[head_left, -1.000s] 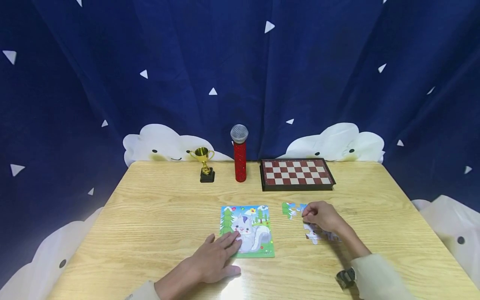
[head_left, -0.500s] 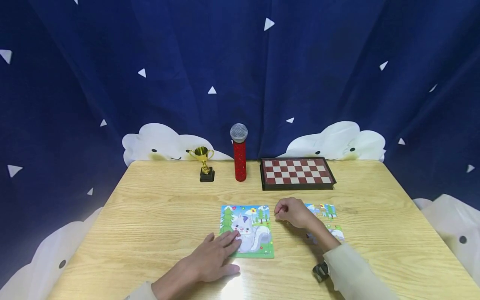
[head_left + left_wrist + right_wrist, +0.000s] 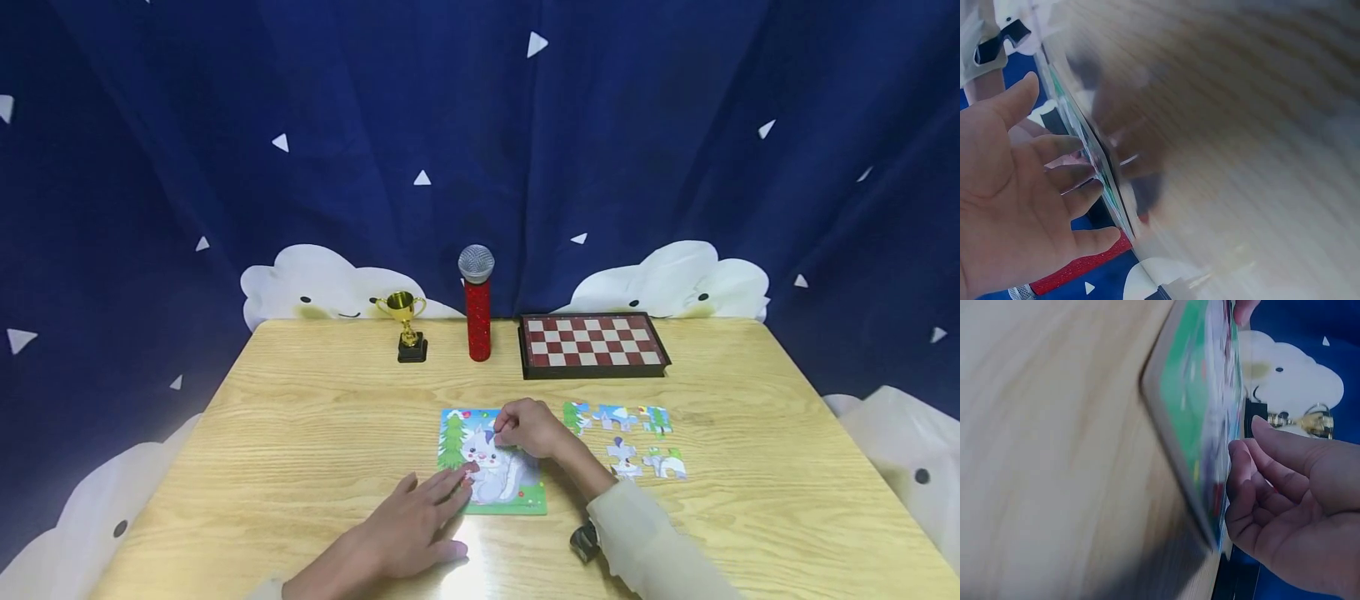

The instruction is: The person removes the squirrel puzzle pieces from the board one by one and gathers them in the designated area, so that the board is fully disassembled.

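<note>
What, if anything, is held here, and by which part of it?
Nothing visible is held. The left hand has its fingers spread over the edge of the puzzle; the right hand curls above it with nothing showing in its grip.

head: above, forward-down, farthest, over table (image 3: 330, 425) | both wrists: low, close, rolled sideways | wrists share puzzle board (image 3: 1192, 406)

Head view: gold trophy cup (image 3: 402, 309), black base, upright, left of centre; red microphone (image 3: 477, 312), silver head up, at centre; black-framed checkerboard (image 3: 592, 342), right of centre; navy curtain (image 3: 352, 100) with white triangles across upper frame.
</note>
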{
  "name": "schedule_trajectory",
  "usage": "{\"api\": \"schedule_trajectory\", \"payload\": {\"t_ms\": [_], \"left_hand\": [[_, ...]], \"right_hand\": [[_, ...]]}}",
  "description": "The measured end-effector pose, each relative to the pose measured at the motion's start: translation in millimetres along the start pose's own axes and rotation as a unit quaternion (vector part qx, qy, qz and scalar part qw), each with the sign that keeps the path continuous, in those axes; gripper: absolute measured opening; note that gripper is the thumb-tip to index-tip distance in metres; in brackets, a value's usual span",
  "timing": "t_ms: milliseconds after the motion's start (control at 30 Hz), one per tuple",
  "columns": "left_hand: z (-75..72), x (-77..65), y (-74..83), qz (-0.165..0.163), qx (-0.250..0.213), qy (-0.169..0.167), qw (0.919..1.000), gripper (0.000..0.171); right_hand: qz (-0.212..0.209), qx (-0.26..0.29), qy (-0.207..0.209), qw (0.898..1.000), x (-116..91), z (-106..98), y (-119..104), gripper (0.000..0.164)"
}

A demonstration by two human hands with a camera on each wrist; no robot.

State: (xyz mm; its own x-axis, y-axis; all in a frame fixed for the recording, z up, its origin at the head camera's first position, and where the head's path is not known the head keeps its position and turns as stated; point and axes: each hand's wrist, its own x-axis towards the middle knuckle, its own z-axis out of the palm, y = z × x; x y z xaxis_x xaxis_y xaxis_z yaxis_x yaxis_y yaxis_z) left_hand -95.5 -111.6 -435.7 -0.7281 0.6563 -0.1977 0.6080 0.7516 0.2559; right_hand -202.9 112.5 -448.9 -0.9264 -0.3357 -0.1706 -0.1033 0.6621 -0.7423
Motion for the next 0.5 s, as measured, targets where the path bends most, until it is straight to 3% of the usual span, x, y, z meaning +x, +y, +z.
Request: {"api": "schedule_trajectory", "payload": {"t_ms": [500], "left_hand": [[3.1, -7.5, 1.7, 0.005, 0.006, 0.003, 1.0000, 0.072]], "right_hand": [[-0.017, -0.023, -0.026, 0.999, 3.3, 24.2, -23.0, 0.008]]}}
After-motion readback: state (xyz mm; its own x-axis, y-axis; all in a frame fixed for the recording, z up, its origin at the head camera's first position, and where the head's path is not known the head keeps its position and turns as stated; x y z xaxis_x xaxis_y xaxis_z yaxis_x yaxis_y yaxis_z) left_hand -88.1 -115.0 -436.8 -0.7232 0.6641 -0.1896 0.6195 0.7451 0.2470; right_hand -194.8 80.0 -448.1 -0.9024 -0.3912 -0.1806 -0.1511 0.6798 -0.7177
